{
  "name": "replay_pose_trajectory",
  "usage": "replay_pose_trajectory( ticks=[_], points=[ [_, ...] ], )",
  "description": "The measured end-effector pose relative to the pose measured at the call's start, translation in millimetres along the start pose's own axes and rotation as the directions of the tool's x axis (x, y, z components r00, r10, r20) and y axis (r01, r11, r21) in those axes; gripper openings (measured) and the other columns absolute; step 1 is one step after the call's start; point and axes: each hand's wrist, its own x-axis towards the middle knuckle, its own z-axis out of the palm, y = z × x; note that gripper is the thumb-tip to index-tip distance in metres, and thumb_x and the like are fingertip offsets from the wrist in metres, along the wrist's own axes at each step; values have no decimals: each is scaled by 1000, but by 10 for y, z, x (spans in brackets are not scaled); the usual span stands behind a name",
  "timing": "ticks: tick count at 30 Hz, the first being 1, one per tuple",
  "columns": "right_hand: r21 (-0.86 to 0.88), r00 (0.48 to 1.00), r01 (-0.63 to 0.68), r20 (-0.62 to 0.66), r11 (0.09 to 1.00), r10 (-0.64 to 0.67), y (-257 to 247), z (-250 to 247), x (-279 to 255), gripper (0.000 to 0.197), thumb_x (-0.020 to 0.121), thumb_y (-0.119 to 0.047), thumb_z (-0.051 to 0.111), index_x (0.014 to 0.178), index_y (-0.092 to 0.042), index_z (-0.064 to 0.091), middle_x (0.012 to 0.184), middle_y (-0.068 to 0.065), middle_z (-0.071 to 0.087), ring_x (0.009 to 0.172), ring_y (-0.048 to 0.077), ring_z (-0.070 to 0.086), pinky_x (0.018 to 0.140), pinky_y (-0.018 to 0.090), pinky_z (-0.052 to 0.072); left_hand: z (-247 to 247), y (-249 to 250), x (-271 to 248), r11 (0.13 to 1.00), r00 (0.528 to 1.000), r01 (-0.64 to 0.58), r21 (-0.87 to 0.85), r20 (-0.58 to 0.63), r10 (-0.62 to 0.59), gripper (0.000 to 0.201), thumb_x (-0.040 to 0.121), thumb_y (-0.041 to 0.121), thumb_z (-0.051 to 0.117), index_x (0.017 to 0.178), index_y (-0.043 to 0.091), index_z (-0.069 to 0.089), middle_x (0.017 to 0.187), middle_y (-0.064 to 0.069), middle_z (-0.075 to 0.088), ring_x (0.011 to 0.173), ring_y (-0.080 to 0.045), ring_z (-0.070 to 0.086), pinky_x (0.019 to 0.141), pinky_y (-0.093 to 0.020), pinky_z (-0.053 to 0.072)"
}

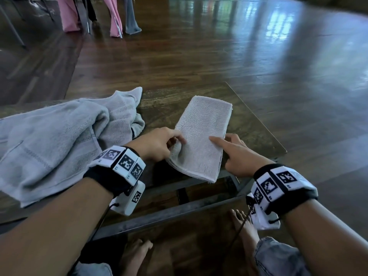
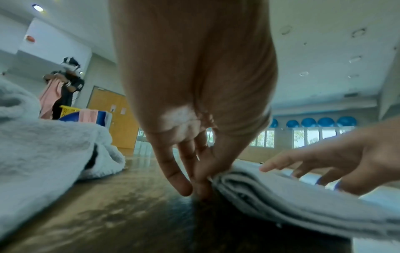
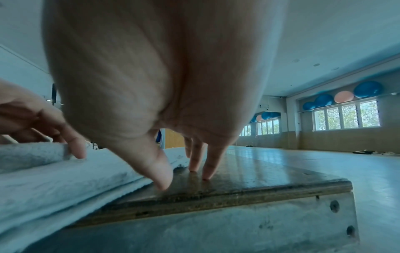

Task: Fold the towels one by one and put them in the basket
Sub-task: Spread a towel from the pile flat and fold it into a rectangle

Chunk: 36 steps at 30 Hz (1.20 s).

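On the surface (image 1: 256, 124), near its right end, the folded towel (image 1: 203, 136) lay mid-fold, the left hand (image 1: 157, 144) pinching its near-left corner, the right hand (image 1: 237, 154) released with forefinger seemingly resting on top; next, probably another fold, basket unseen.

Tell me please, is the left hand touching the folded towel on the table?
Touching. In the left wrist view the left hand pinches the folded towel at its near edge, lifting the layers; the head view shows its fingers curled into that edge too.
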Motion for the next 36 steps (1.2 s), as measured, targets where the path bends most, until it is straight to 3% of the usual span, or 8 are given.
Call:
replay_pose_trajectory(
  ticks=[4, 9, 13, 17, 23, 26, 29, 36],
  points=[
    [-119, 999, 46, 27, 992, -43, 62, 41, -22, 101, 81, -10, 69, 150, -57, 11, 157, -14, -12, 148, 30, 10, 120, 49, 27, 25, -128, -61, 993, 996, -79, 86, -34, 82, 59, 78, -8, 59, 113, 38, 66, 105, 2, 51, 91, -14, 56, 80, -25, 49],
    [-259, 988, 143, -25, 955, -155, 75, 198, -97, 117, 70, -38, 87, 147, -61, 2, 156, -15, -19, 146, 19, 0, 119, 49, 25, 57, -160, -40, 986, 962, -163, 36, -214, 167, 22, 89, 15, 65, 106, 24, 74, 113, -4, 49, 99, -16, 55, 94, -32, 47],
    [-85, 937, 270, -207, 959, -282, 22, 123, -116, 59, 80, -26, 78, 128, -48, 52, 155, -5, 23, 142, 13, 13, 113, 44, 34, 56, -84, 39, 967, 871, -252, 40, -425, 245, 15, 91, 20, 66, 98, 9, 74, 115, -4, 61, 103, -20, 59, 96, -38, 46],
    [172, 873, 357, -411, 918, -263, 19, -61, -89, 17, 91, -30, 69, 107, -23, 73, 113, 0, 70, 110, 24, 59, 99, 51, 48, -1, -38, 76, 979, 843, -189, -81, -525, 119, 27, 96, 37, 58, 99, 15, 72, 93, 7, 71, 87, -11, 65, 78, -28, 49],
    [496, 918, 239, -396, 835, -27, -84, -265, -2, 40, 99, -46, 58, 93, -9, 72, 83, 9, 76, 70, 20, 70, 60, 35, 55, -38, -27, 123, 959, 882, -112, -262, -471, -26, 37, 98, 42, 51, 83, 15, 71, 76, 3, 69, 67, -8, 59, 65, -30, 46],
    [602, 985, 74, -170, 795, 38, -99, -224, 73, 33, 99, -38, 61, 94, -7, 70, 72, -5, 76, 66, 8, 74, 52, 21, 54, 7, -84, 201, 965, 921, 94, -244, -347, -178, 43, 96, 44, 54, 65, 15, 58, 62, 4, 59, 56, -10, 54, 52, -26, 40],
    [587, 993, -58, -48, 808, 107, -68, -177, 154, 34, 98, -36, 61, 93, -3, 67, 74, 2, 74, 60, 12, 73, 52, 26, 56, 71, -137, 248, 949, 927, 216, -230, -256, -273, 46, 94, 45, 56, 59, 16, 54, 59, -1, 59, 51, -16, 58, 50, -25, 43],
    [574, 964, -86, -159, 814, 214, -13, -253, 434, 38, 100, -38, 56, 94, -1, 64, 85, 9, 71, 59, 11, 69, 44, 21, 51, 93, -96, 359, 913, 909, 186, -363, -288, -300, 23, 72, 43, 69, 77, 20, 68, 68, 7, 70, 65, -13, 67, 57, -30, 54]
  ],
)
